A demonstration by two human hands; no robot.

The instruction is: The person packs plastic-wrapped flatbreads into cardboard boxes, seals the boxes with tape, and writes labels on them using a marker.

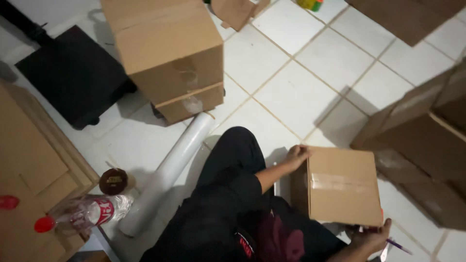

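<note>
I brace the small cardboard box (343, 186) on the tiled floor (296, 92) beside my knee: left hand (295, 156) grips its far corner, right hand (371, 237) clamps its near edge, preventing sliding.

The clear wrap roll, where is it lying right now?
In the head view, the clear wrap roll lies left of centre on the tiled floor, between the plastic bottle and the person's dark-clad leg.
</note>
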